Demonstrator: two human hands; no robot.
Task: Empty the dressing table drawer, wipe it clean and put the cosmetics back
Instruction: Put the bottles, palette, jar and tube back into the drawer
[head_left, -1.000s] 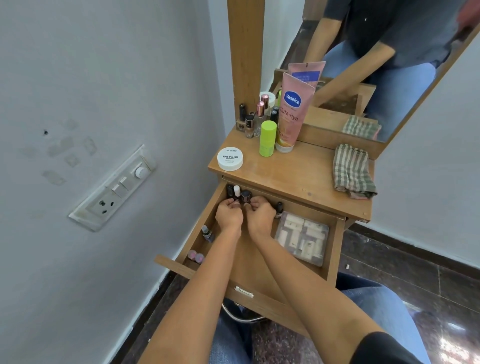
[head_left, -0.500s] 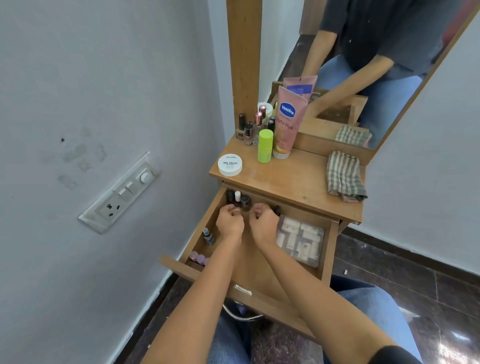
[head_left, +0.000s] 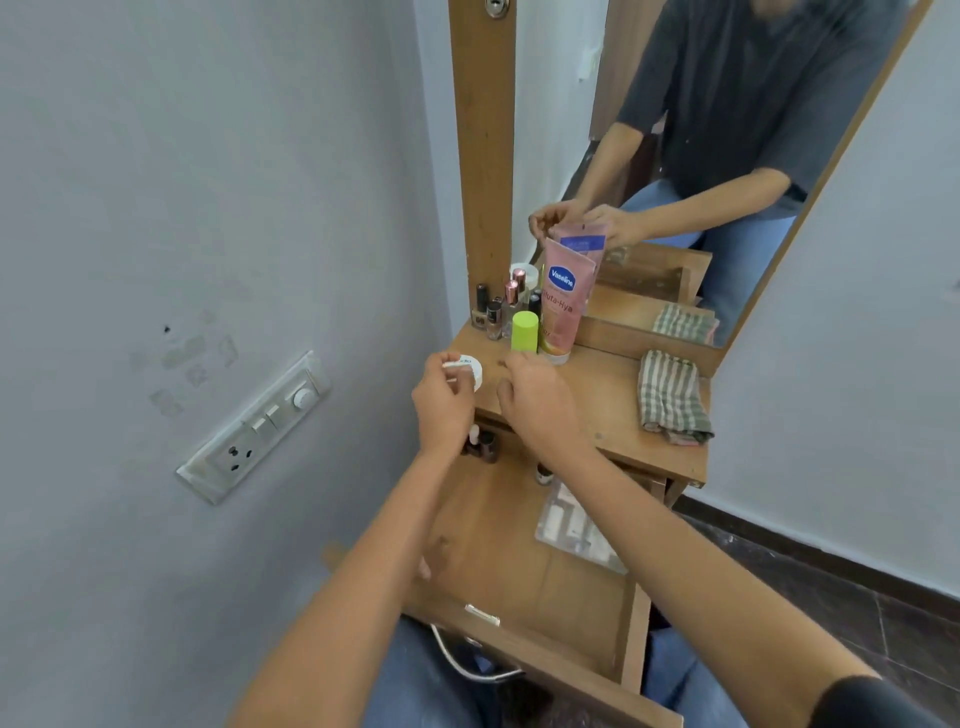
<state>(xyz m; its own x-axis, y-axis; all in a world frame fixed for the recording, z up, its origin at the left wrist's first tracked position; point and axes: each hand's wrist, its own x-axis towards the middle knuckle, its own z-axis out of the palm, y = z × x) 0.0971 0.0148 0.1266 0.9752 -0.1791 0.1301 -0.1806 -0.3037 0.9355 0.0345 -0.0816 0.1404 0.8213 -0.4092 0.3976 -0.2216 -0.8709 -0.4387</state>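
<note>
Head view: small polish bottles (head_left: 485, 448) stand at the open drawer's (head_left: 519, 566) back, likely light, slick glass, best pinched by the cap. Left hand (head_left: 444, 402) and right hand (head_left: 540, 408) hover over the worktop (head_left: 597, 400), each grip curled, contents hidden.

Soft, even, cool light, moderately bright; source not visible. No hard shadows on wall (head_left: 208, 156). Dim shade under surface overhang at back of drawer (head_left: 519, 571). Faint sheen on floor (head_left: 831, 587). Motion blur on left hand (head_left: 441, 405), right hand (head_left: 540, 410), clear box (head_left: 576, 525). Tube (head_left: 563, 306) label readable. Wide-angle skew: mirror frame (head_left: 480, 156) leans, edges stretched.
</note>
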